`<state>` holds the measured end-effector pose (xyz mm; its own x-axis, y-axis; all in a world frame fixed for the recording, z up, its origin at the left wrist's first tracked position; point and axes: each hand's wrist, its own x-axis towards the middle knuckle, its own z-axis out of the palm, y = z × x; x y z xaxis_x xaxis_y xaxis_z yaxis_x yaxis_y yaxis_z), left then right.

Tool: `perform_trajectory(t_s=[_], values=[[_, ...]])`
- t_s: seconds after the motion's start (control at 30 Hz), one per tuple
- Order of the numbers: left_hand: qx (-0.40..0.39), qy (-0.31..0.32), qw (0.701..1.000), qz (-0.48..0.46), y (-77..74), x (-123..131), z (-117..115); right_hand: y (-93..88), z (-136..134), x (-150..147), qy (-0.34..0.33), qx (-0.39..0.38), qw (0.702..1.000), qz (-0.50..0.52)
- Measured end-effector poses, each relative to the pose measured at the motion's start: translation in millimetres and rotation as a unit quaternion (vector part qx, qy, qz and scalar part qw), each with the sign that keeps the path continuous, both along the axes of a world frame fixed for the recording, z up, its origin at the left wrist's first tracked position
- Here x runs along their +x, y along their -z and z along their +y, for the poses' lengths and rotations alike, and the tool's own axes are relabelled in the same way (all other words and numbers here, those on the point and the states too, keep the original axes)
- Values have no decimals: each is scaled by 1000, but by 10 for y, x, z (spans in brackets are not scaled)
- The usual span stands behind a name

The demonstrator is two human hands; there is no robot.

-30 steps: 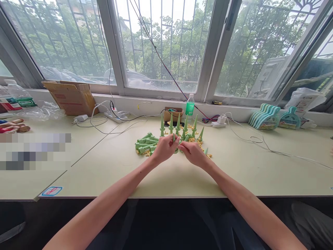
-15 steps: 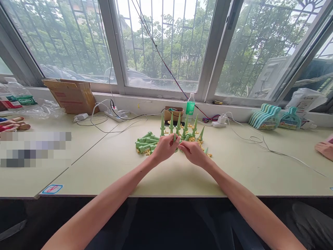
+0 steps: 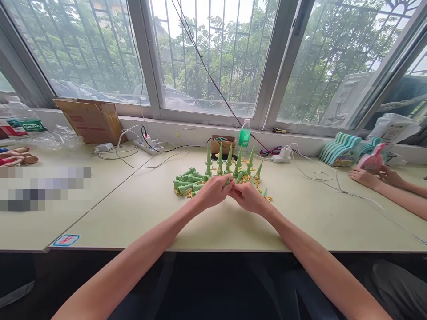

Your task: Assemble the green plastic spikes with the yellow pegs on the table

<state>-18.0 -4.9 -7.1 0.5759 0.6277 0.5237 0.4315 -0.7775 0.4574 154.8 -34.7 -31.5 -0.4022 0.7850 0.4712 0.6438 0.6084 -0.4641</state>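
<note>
My left hand point(image 3: 216, 191) is closed around a green plastic plant watering spike point(image 3: 228, 181), mostly hidden by the fingers. My right hand point(image 3: 248, 196) meets it fingertip to fingertip, closed in a pinch; what lies between those fingers is hidden. Just beyond the hands, several assembled green spikes point(image 3: 238, 163) stand upright with their points up and small yellow valves at the sides. Loose green tubes point(image 3: 187, 180) lie in a pile left of the hands. Small yellow valve pieces point(image 3: 269, 198) are scattered behind and beside my right hand.
A green-labelled bottle point(image 3: 244, 134) and a small cardboard box point(image 3: 223, 144) stand behind the spikes. White cables point(image 3: 328, 178) run over the table at right. Another person's hands point(image 3: 367, 179) hold a pink item point(image 3: 372, 158) near a row of turquoise pieces point(image 3: 340, 150).
My hands have drawn closer together, and the spike in my left hand has tipped over toward the right hand. At right, the other person's hands have come into view with a pink item.
</note>
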Motion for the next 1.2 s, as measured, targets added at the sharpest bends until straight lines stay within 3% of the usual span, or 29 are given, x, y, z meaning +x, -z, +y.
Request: perform_trajectory(t_s=[1.2], values=[[-14, 1, 1000, 11, 4, -13, 28, 38, 46, 24, 11, -5, 1000, -6]])
